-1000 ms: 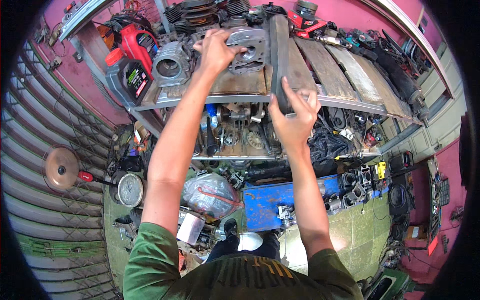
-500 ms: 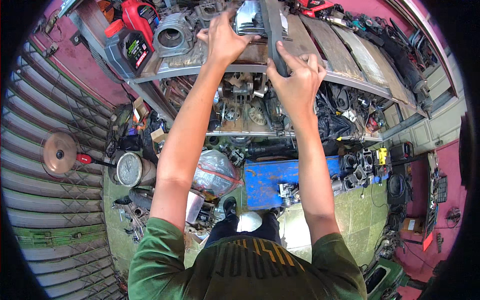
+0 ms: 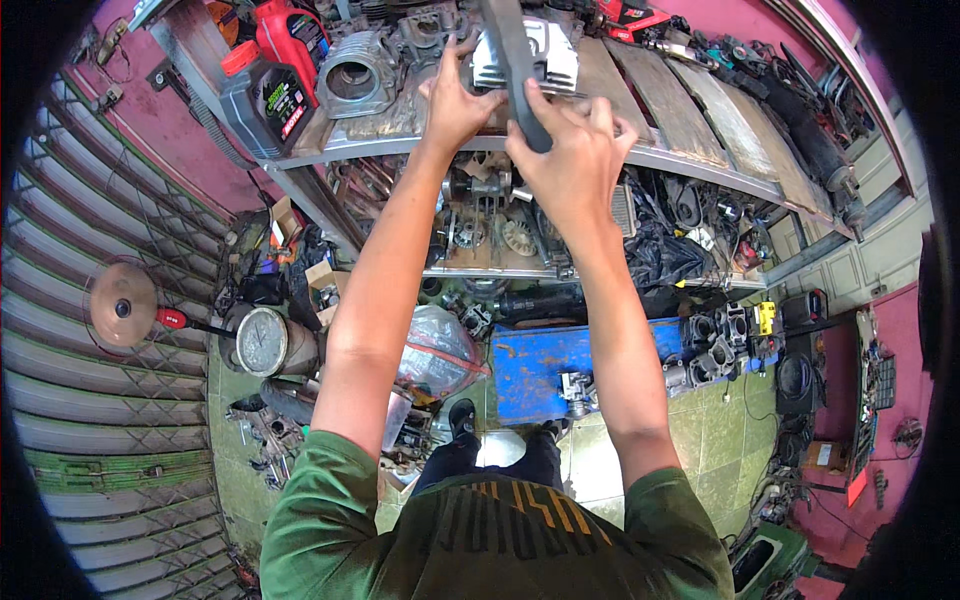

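My right hand [image 3: 575, 145] is closed around the near end of a long, flat dark grey bar [image 3: 512, 62]. The bar slants up and away across a silver finned engine cylinder head [image 3: 553, 62], covering part of it; whether the two touch is hard to tell. At the head's near left corner my left hand [image 3: 458, 108] is curved around it, thumb along the near edge and fingers up the left side. The cylinder head sits on the wooden shelf top [image 3: 610, 85].
Left on the shelf stand a bored engine cylinder [image 3: 360, 78], a dark oil bottle [image 3: 268, 100] and a red bottle [image 3: 290, 35]. A lower shelf holds engine parts [image 3: 480, 210]. Below lies a blue board [image 3: 530, 365]; a fan [image 3: 123, 305] stands at left.
My right hand and the bar have shifted a little to the left. More of the finned cylinder head shows on the bar's right side. My left hand stays at the head's left corner.
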The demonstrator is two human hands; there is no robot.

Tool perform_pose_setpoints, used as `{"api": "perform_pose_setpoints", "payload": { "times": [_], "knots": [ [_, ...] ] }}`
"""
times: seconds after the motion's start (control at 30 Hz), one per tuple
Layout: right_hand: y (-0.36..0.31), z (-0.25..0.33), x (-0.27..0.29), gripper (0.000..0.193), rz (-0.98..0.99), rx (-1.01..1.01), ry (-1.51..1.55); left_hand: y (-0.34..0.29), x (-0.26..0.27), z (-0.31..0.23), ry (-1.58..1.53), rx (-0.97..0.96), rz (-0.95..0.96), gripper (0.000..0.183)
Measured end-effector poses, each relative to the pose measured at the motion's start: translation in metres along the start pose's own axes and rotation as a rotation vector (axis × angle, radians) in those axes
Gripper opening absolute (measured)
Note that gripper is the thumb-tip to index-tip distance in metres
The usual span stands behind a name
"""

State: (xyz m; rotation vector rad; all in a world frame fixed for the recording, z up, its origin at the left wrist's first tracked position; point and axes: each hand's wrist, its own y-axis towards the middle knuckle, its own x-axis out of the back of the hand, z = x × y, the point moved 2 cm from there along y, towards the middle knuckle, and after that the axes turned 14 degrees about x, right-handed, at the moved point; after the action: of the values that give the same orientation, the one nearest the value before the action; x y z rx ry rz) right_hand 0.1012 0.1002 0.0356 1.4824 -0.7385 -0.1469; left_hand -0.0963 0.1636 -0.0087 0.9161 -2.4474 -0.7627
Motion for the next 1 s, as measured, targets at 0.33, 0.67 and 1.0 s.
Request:
{"api": "perform_pose_setpoints", "payload": {
  "times": [0.33, 0.67, 1.0],
  "knots": [
    [-0.020, 0.018, 0.013, 0.051, 0.051, -0.041, -0.043, -0.008, -0.009, 0.002, 0.196, -0.191, -0.052, 0.071],
    [-0.050, 0.037, 0.019, 0.055, 0.062, -0.033, 0.013, -0.011, 0.003, 0.002, 0.216, -0.245, -0.106, 0.066],
    [-0.079, 0.056, 0.026, 0.056, 0.179, -0.118, 0.109, -0.016, 0.007, 0.006, 0.246, -0.278, -0.055, 0.059]
  ]
}}
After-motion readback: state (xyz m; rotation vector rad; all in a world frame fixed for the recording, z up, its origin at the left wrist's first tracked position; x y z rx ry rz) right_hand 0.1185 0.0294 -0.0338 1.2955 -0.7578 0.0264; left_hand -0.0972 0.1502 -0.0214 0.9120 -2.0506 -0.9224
